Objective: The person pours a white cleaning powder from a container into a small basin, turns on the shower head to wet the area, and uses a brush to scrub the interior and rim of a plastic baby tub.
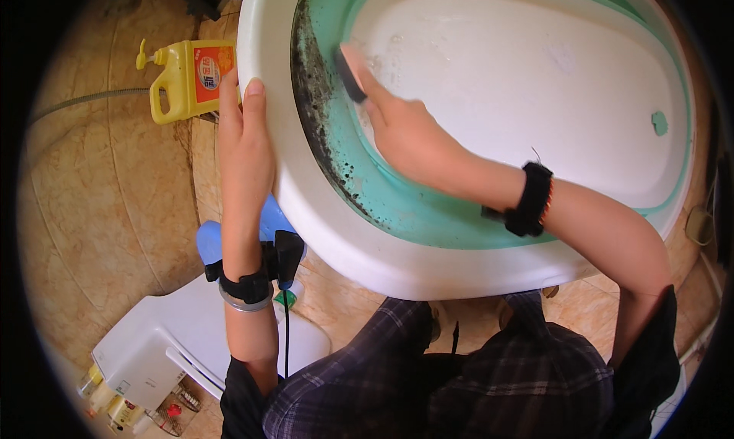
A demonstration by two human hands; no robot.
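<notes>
A large plastic baby bathtub (pixel 516 89) with a white rim, a green collapsible wall and a white floor lies before me. Dark, mould-like stains run along the left part of the green wall. My left hand (pixel 248 124) grips the tub's outer rim, thumb on top. Inside the tub, my right hand (pixel 401 124) holds a dark-edged scrubbing pad or brush (pixel 351 75) near the stained wall; motion blur hides its exact kind. A little water or foam shows on the floor beside it. Both wrists wear black straps.
Left of the tub stands a yellow pump bottle of detergent (pixel 195 81), with a grey hose (pixel 92 98) behind it. A white toilet (pixel 149 336) is at lower left, near a blue plastic object (pixel 209 241). The floor (pixel 69 210) is tan tile.
</notes>
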